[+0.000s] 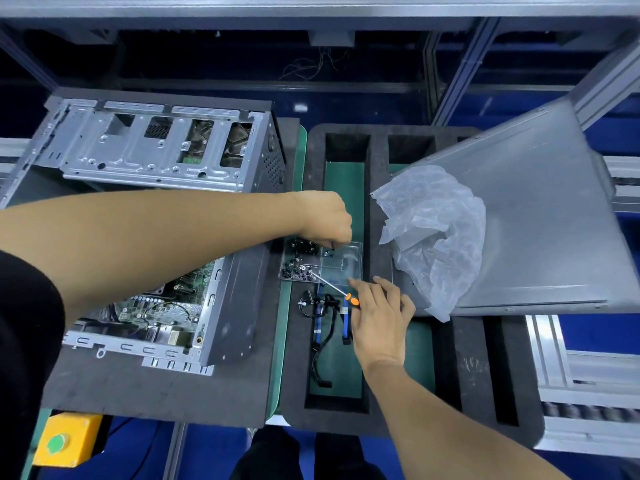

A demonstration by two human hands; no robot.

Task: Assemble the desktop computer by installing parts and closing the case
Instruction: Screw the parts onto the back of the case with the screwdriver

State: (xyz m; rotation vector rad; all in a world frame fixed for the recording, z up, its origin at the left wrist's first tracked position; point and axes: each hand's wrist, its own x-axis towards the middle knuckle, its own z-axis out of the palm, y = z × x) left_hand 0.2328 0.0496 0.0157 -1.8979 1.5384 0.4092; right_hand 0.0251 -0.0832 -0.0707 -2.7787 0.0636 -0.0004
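The open computer case [152, 157] lies on a black mat at the left, its motherboard [156, 310] showing below my left arm. A clear plastic tray [341, 263] with several small black screws sits between the case and the foam holder. My left hand [325, 220] reaches over the tray, fingers curled down and pinching a screw at its top edge. My right hand [377, 317] holds an orange-handled screwdriver [332, 285] whose tip rests on the tray. The grey side panel [540, 220] leans at the right.
A black foam holder [377, 375] with slots carries blue and black cables [329, 323] in its green-floored slot. Crumpled clear plastic wrap [433, 233] lies on the side panel. A yellow box with a green button [65, 441] sits at the lower left. Aluminium frame rails run behind.
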